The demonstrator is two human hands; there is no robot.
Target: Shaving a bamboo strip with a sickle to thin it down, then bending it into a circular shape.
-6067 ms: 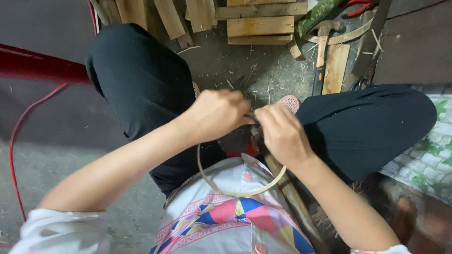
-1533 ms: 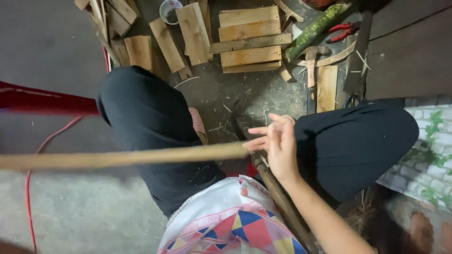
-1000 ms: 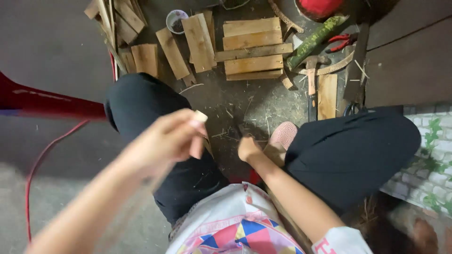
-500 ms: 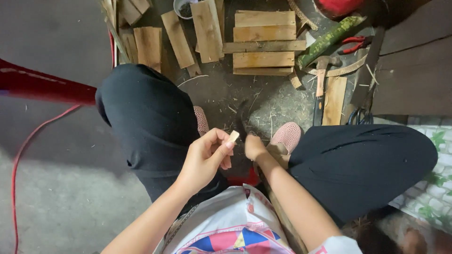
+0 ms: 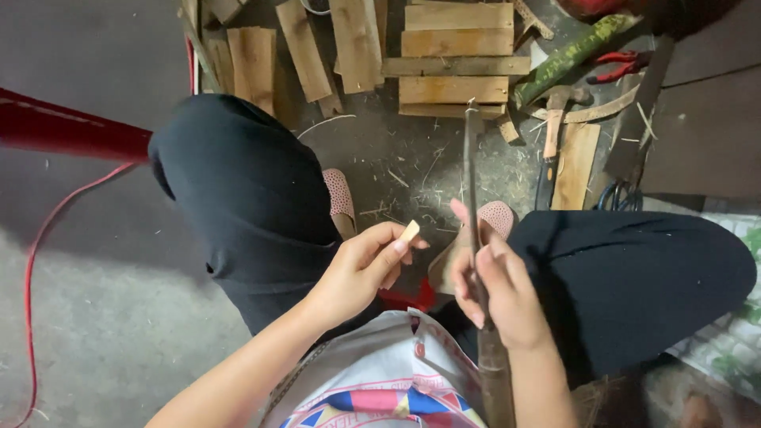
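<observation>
Small pale strip end [image 5: 409, 231]: pinched between thumb and forefinger of the left hand [image 5: 361, 269], tip pointing up and to the right. It sits over the gap between the two knees, just left of the right hand. Only the short end shows; the rest is hidden inside the fingers.

Right hand [image 5: 495, 289]: fingers curled shut around a long dark blade [image 5: 472, 166], thumb raised along its left side. The blade runs from a wooden handle [image 5: 495, 380] near the body, up through the fist, to a tip far out over the wooden slats [image 5: 453, 49]. The two hands are close but apart.

Seated person, legs in black trousers [image 5: 254, 206], knees spread left and right. Pink dotted shoes [image 5: 339, 198] on a dirty floor strewn with thin shavings [image 5: 396, 178].

Far side: loose boards [image 5: 254, 59] to the left of the slats. Far right: a green bamboo section [image 5: 567, 59], red-handled pliers [image 5: 622, 67], a hammer [image 5: 553, 127]. Left: a red cable [image 5: 36, 261] curving across the concrete, a red bar [image 5: 63, 131] above it.
</observation>
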